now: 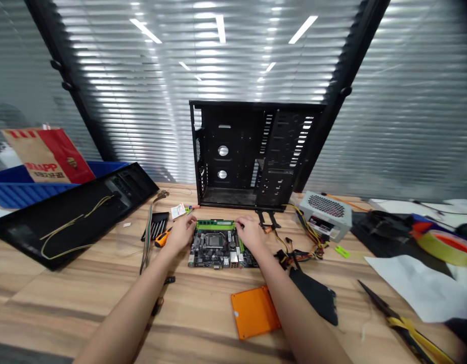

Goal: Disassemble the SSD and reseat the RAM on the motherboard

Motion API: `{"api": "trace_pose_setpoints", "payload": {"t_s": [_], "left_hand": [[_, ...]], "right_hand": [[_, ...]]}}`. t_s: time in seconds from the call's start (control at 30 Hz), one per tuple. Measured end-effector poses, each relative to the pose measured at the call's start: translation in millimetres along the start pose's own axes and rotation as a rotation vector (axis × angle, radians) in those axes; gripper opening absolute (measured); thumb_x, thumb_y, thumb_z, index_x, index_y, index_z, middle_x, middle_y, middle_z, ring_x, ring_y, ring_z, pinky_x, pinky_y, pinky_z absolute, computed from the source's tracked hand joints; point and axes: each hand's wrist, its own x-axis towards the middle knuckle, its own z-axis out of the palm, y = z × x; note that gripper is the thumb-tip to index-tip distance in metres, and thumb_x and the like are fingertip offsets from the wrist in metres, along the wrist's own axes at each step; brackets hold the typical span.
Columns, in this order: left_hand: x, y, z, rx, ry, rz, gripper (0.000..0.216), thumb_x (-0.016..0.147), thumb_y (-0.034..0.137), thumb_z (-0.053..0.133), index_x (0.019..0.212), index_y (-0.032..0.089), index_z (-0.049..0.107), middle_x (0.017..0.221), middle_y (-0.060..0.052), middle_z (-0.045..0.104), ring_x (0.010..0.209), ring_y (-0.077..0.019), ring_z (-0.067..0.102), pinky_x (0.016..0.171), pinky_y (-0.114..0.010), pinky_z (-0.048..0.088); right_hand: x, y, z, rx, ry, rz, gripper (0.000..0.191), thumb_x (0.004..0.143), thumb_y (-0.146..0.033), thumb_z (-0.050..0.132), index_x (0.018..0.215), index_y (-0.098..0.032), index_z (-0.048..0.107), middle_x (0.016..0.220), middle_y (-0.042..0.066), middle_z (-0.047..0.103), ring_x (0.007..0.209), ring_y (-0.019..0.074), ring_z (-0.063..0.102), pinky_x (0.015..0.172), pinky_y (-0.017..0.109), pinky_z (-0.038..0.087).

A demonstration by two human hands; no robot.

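A motherboard (215,253) lies flat on the wooden table, its bare processor socket (214,240) facing up. Along its far edge, a green RAM stick (214,222) lies lengthwise at the light green memory slots (214,229). My left hand (183,231) has its fingers closed at the stick's left end. At the right end, my right hand (251,231) grips with bent fingers. Whether the stick is fully seated in its slot I cannot tell. Close to my left wrist is an orange screwdriver handle (163,237).
An open black computer case (233,151) stands behind the board. To its right sits a power supply (326,215) with loose cables. Nearer me are an orange drive bracket (254,312), a dark flat drive (314,296) and scissors (400,323). A black panel (77,217) leans at left.
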Motion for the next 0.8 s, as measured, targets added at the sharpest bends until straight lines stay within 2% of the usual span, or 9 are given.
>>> {"api": "trace_pose_setpoints", "payload": {"t_s": [0.13, 0.33, 0.5, 0.8], "left_hand": [[-3.4, 2.0, -1.7, 0.119, 0.025, 0.060, 0.009, 0.078, 0.028, 0.056, 0.074, 0.021, 0.061, 0.086, -0.007, 0.061, 0.085, -0.0235, 0.054, 0.081, -0.032, 0.040], [4.6, -10.3, 8.3, 0.113, 0.064, 0.050, 0.018, 0.083, 0.030, 0.048, 0.073, 0.020, 0.058, 0.072, -0.004, 0.061, 0.072, -0.0194, 0.056, 0.073, -0.029, 0.043], [9.9, -18.2, 11.5, 0.103, 0.073, -0.018, 0.025, 0.083, 0.033, 0.047, 0.063, 0.020, 0.053, 0.066, -0.003, 0.060, 0.069, -0.0194, 0.057, 0.067, -0.027, 0.043], [5.7, 4.2, 19.9, 0.155, 0.091, -0.127, 0.024, 0.085, 0.025, 0.047, 0.061, 0.021, 0.048, 0.074, -0.010, 0.063, 0.085, -0.0255, 0.061, 0.080, -0.031, 0.041]], "right_hand": [[-2.1, -1.9, 0.6, -0.024, -0.004, -0.015, 0.024, 0.091, -0.029, 0.047, 0.095, -0.027, 0.071, 0.104, 0.002, 0.066, 0.093, 0.0174, 0.060, 0.071, 0.024, 0.042], [5.0, -0.9, -2.4, -0.053, 0.014, 0.058, 0.025, 0.091, -0.029, 0.047, 0.091, -0.023, 0.071, 0.095, 0.004, 0.068, 0.093, 0.0177, 0.059, 0.079, 0.024, 0.043], [8.5, -0.1, 2.4, -0.109, 0.051, 0.130, 0.027, 0.090, -0.035, 0.050, 0.104, -0.020, 0.068, 0.109, 0.010, 0.064, 0.109, 0.0271, 0.051, 0.089, 0.035, 0.039], [3.3, -6.0, 6.1, -0.188, 0.058, 0.264, 0.047, 0.091, -0.045, 0.045, 0.110, -0.006, 0.063, 0.115, 0.024, 0.056, 0.108, 0.0349, 0.050, 0.087, 0.043, 0.039]]}}
